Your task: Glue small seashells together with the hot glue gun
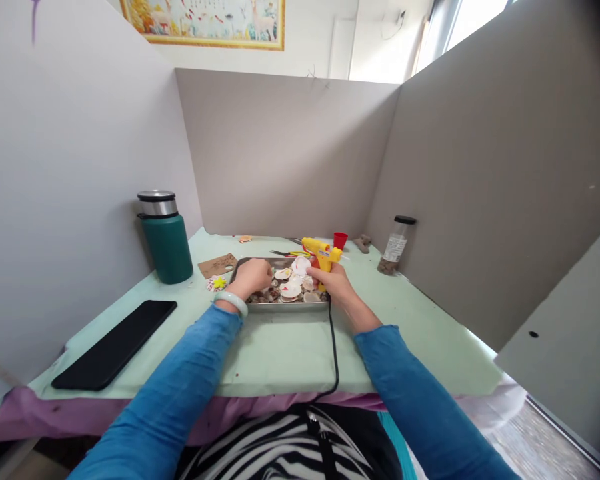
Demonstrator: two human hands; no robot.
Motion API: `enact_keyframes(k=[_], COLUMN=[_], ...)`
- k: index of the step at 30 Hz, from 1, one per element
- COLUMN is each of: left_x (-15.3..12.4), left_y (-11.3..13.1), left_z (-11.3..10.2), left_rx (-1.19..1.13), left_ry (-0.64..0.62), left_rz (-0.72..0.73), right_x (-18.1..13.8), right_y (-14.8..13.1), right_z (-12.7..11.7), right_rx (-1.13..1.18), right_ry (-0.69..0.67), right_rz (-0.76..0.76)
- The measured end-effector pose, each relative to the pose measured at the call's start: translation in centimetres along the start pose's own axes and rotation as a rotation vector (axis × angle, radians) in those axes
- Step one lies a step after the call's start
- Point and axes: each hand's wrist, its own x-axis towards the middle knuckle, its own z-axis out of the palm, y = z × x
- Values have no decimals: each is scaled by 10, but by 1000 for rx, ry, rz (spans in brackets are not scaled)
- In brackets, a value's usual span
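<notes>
Work looks under way, though how much is done cannot be told; many loose shells [291, 289] lie in the metal tray [287, 307]. The yellow glue gun [323, 251] is over the tray's right side, long axis roughly left to right, nozzle apparently leftward and away. The right hand [336, 281] grips it; the left hand [254, 275] curls over the tray's left side, any hold hidden.

One glue gun [323, 252], one tray [287, 307], one flask [167, 247].
</notes>
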Motion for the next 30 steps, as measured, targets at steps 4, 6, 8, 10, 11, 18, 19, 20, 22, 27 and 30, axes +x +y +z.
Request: enact_keyframes(k=[4,6,8,10,11,18,19,20,22,27,30], left_x=[1,1,1,1,1,-2,-3,-3,-2,0,1], left_y=[-9,-11,-11,-7,-4,6,3,0,-7,-5,6], left_z=[-6,-6,-3,2,5,9,7,4,-1,4,14], left_rx=[89,127,107,26,-6,104,138,160,171,-29,-160], left_ry=[96,107,89,13,-39,-104,-45,22,108,46,-113], left_rz=[-112,-72,22,158,220,161,99,42,-22,220,433], right_x=[0,0,1,1,1,0,0,-1,-1,0,1], right_y=[-1,0,1,2,3,1,0,-1,-3,-1,2], right_z=[0,0,0,0,-1,-1,-1,0,1,0,-2], right_rx=[-4,-13,-18,-14,-11,-14,-13,-11,-12,-29,-20], right_ry=[3,10,14,9,3,-10,-8,-5,1,12,0], right_rz=[2,6,6,0,-3,-9,-4,4,19,7,-10])
